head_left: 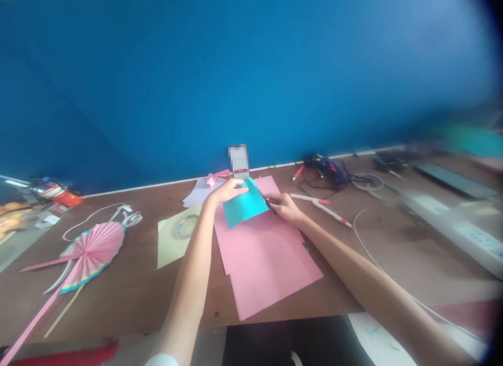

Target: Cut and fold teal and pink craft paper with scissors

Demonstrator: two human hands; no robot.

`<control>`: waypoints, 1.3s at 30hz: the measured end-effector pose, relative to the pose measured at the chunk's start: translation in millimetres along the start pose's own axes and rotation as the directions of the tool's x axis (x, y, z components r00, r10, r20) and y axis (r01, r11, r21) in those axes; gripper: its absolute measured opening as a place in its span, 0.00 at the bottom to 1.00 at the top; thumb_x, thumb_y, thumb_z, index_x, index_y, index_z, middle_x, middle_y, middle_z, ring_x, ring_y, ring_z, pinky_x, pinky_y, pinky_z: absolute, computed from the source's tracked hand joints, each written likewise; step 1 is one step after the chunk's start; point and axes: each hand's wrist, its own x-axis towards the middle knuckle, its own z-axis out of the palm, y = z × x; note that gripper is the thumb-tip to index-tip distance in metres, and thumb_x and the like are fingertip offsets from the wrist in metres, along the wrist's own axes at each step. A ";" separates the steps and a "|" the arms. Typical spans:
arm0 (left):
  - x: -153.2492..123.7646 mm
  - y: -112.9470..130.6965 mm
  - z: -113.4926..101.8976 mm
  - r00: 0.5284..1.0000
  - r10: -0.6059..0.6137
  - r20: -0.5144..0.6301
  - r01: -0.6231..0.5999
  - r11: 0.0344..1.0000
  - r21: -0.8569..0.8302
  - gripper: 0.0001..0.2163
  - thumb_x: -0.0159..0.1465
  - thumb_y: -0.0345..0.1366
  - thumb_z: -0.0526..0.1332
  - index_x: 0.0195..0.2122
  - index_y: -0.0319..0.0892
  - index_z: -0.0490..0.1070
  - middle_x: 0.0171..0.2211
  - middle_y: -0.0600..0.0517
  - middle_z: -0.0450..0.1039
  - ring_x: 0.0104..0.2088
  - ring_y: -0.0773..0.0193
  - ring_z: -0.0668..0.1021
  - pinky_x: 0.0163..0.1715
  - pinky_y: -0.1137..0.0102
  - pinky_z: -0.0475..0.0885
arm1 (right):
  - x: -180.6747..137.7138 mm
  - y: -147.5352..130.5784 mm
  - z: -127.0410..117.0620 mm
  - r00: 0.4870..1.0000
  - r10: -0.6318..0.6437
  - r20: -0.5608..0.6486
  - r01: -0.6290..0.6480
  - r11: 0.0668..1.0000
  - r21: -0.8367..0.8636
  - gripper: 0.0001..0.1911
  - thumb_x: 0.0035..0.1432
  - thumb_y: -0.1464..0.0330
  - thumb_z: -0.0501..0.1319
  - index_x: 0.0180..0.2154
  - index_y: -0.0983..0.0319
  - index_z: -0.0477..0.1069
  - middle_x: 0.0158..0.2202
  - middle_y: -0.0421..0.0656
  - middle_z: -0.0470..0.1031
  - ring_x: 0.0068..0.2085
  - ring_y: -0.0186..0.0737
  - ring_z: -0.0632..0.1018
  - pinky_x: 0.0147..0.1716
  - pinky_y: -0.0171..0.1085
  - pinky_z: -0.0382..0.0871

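Note:
My left hand (228, 191) grips the upper left part of a bright blue sheet of paper (247, 207), thumb on top. At the sheet's right edge, my right hand (287, 207) is closed around dark scissors (270, 204), mostly hidden by the fingers. Both hands are above overlapping pink sheets of paper (271, 269). Left of them lies a pale yellow sheet (170, 243) with a ring-shaped roll of tape (187, 226) on it.
A pink pleated paper fan (92, 253) lies at the left. Against the blue wall a phone (239, 161) stands upright, near a pink ribbon-like piece (217, 177). White pens (332, 214), dark cables (328, 172) and a white power strip (456, 232) occupy the right side.

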 end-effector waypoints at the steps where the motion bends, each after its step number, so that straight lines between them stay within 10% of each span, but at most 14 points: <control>1: 0.0 0.0 -0.1 1.000 0.001 0.003 -0.001 1.000 -0.001 0.20 0.60 0.51 0.57 0.41 0.38 0.72 0.40 0.48 0.75 0.40 0.60 0.75 0.39 0.68 0.68 | -0.2 -0.3 0.0 1.000 0.001 0.000 -0.001 1.000 0.000 0.26 0.50 0.58 0.63 0.47 0.68 0.74 0.19 0.37 0.67 0.20 0.32 0.67 0.21 0.33 0.59; 27: 1.4 -3.3 3.3 0.996 -0.067 0.062 0.067 0.998 0.002 0.29 0.56 0.52 0.61 0.55 0.40 0.68 0.59 0.41 0.64 0.57 0.49 0.69 0.52 0.62 0.65 | 1.8 3.9 0.6 0.999 0.013 -0.029 -0.012 1.000 0.005 0.26 0.47 0.55 0.66 0.44 0.65 0.76 0.24 0.42 0.73 0.25 0.37 0.71 0.23 0.35 0.63; 39: 0.0 2.8 3.4 0.997 -0.028 0.067 0.028 1.000 0.004 0.25 0.58 0.51 0.60 0.50 0.39 0.71 0.51 0.44 0.72 0.51 0.53 0.72 0.51 0.63 0.65 | 3.8 5.6 -0.7 1.000 -0.022 -0.001 0.022 0.998 -0.062 0.22 0.50 0.57 0.63 0.43 0.65 0.76 0.21 0.39 0.68 0.23 0.33 0.67 0.21 0.32 0.58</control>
